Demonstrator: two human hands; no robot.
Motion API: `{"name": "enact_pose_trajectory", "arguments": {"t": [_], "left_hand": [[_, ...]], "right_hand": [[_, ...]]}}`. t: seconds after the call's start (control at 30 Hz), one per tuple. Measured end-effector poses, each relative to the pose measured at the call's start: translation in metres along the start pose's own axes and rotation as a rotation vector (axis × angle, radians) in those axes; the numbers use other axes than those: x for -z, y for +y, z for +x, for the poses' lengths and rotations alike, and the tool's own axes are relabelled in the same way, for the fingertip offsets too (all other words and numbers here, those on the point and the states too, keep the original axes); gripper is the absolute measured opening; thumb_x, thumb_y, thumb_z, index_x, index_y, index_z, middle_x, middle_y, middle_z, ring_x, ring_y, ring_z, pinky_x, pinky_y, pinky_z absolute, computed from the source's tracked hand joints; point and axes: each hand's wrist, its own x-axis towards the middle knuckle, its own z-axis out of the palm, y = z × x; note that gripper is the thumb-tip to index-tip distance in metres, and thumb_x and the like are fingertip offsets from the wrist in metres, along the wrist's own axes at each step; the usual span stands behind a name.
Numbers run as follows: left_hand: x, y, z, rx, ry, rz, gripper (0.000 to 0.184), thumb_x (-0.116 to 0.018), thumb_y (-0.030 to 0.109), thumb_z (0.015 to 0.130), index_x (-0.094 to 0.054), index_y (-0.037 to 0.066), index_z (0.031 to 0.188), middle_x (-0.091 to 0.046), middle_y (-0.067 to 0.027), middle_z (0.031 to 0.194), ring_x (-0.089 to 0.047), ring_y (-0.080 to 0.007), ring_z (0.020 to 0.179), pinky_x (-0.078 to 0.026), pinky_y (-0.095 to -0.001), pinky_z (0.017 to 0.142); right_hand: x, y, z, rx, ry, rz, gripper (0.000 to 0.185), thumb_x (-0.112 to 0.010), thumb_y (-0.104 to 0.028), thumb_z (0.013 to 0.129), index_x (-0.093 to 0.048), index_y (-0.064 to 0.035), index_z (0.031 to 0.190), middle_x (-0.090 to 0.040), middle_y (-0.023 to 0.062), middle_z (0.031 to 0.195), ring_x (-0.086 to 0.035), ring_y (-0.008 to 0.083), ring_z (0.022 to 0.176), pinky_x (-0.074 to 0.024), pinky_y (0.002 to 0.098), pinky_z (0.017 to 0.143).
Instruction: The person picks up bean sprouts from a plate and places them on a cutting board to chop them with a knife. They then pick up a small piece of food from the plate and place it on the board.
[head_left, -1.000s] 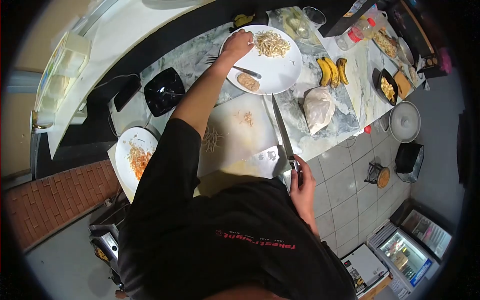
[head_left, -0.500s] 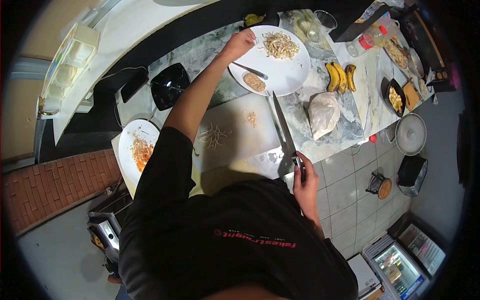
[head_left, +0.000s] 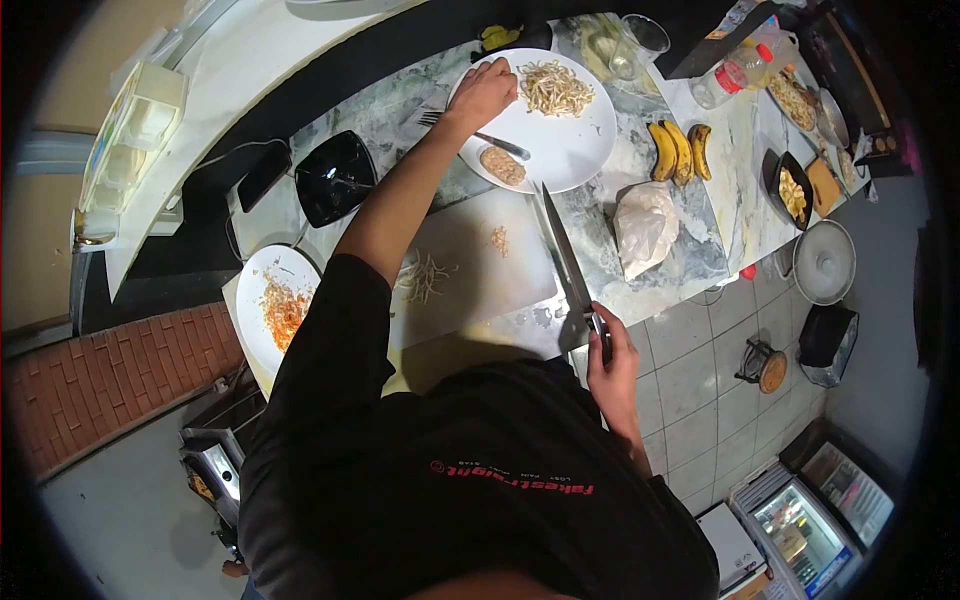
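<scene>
Right now we grip the knife [head_left: 567,250] by its handle in our right hand [head_left: 614,362] past the near edge of the table [head_left: 690,240], its tip by the near rim of the large plate [head_left: 555,150]. Our left hand [head_left: 485,95] curls its fingers over that plate's left side, between the sprout pile [head_left: 554,89] and the fork [head_left: 503,145], and we cannot tell whether it holds anything. Loose sprouts [head_left: 426,278] lie toward the left side of the cutting board [head_left: 475,285], orange bits [head_left: 499,240] near its far edge.
</scene>
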Motion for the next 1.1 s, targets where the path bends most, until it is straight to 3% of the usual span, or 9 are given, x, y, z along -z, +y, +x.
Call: {"name": "enact_pose_trajectory", "arguments": {"t": [0.13,0.17,0.3,0.4,0.7,0.8,0.87,1.03,1.1], "left_hand": [[-0.009,-0.008,0.001,-0.069,0.056,0.019,0.015,-0.069,0.018,0.092,-0.070,0.008,0.103,-0.061,-0.0072,0.111,-0.061,-0.0275,0.110,-0.048,-0.0407,0.098],[-0.011,-0.012,0.002,-0.047,0.067,-0.184,0.015,-0.070,0.018,0.093,-0.071,0.007,0.104,-0.064,-0.0063,0.108,-0.063,-0.0237,0.104,-0.050,-0.0375,0.093],[0.004,-0.004,-0.006,0.358,0.024,-1.191,0.016,-0.071,0.016,0.097,-0.071,0.005,0.109,-0.072,-0.0050,0.105,-0.064,-0.0117,0.091,-0.051,-0.0275,0.084],[0.014,0.002,-0.029,0.267,-0.010,-1.611,0.015,-0.070,0.013,0.099,-0.069,0.003,0.111,-0.073,-0.0049,0.112,-0.062,-0.0086,0.095,-0.051,-0.0252,0.086],[0.029,0.017,-0.051,0.192,0.027,-1.272,0.021,-0.070,0.005,0.097,-0.065,0.001,0.117,-0.074,-0.0100,0.111,-0.069,-0.0139,0.105,-0.052,-0.0271,0.094],[0.039,0.030,-0.067,0.127,0.076,-1.122,0.021,-0.070,0.002,0.096,-0.064,-0.001,0.116,-0.075,-0.0113,0.107,-0.071,-0.0162,0.104,-0.053,-0.0274,0.094],[0.046,0.048,-0.097,0.121,0.108,-1.138,0.018,-0.070,0.002,0.095,-0.066,0.001,0.112,-0.076,-0.0081,0.103,-0.070,-0.0136,0.098,-0.053,-0.0269,0.091],[0.051,0.093,-0.184,0.146,0.159,-0.692,0.008,-0.068,0.005,0.095,-0.068,0.003,0.103,-0.073,-0.0059,0.098,-0.068,-0.0126,0.090,-0.053,-0.0296,0.083],[0.040,0.100,-0.205,0.128,0.117,-0.688,0.009,-0.068,0.006,0.096,-0.068,0.002,0.103,-0.071,-0.0076,0.098,-0.068,-0.0159,0.091,-0.053,-0.0310,0.082]], "right_hand": [[-0.004,0.008,-0.002,0.043,0.051,-0.019,0.037,-0.055,0.003,0.099,-0.061,-0.0027,0.135,-0.068,0.0192,0.111,-0.061,0.0280,0.094,-0.0490,0.0356,0.084],[-0.006,0.011,-0.002,0.111,0.097,-0.040,0.037,-0.056,0.001,0.099,-0.062,-0.0042,0.135,-0.069,0.0153,0.098,-0.055,0.0177,0.073,-0.0470,0.0310,0.068],[-0.007,0.011,-0.004,0.091,0.088,-0.060,0.037,-0.056,0.001,0.099,-0.062,-0.0042,0.135,-0.067,0.0140,0.095,-0.053,0.0171,0.071,-0.0460,0.0312,0.066],[-0.009,0.014,-0.003,0.145,0.107,-0.051,0.037,-0.056,0.001,0.099,-0.062,-0.0041,0.135,-0.066,0.0134,0.093,-0.051,0.0169,0.070,-0.0458,0.0313,0.065],[-0.007,0.007,-0.004,0.171,0.082,-0.047,0.037,-0.056,0.001,0.099,-0.062,-0.0033,0.135,-0.069,0.0165,0.100,-0.058,0.0198,0.075,-0.0490,0.0319,0.071],[-0.005,0.002,-0.005,0.036,0.005,0.007,0.039,-0.055,0.005,0.097,-0.061,-0.0018,0.135,-0.068,0.0238,0.121,-0.068,0.0394,0.113,-0.0516,0.0407,0.097],[-0.009,0.010,-0.005,0.152,0.088,-0.033,0.037,-0.057,0.001,0.099,-0.062,-0.0038,0.135,-0.070,0.0163,0.103,-0.058,0.0201,0.077,-0.0494,0.0314,0.072],[-0.006,0.011,-0.001,0.150,0.070,-0.057,0.037,-0.057,0.000,0.099,-0.062,-0.0066,0.136,-0.060,0.0095,0.084,-0.047,0.0159,0.069,-0.0435,0.0296,0.064],[-0.001,0.002,-0.001,0.074,0.005,-0.046,0.039,-0.055,0.003,0.098,-0.061,-0.0025,0.136,-0.069,0.0234,0.119,-0.069,0.0391,0.104,-0.0529,0.0398,0.091]]}}
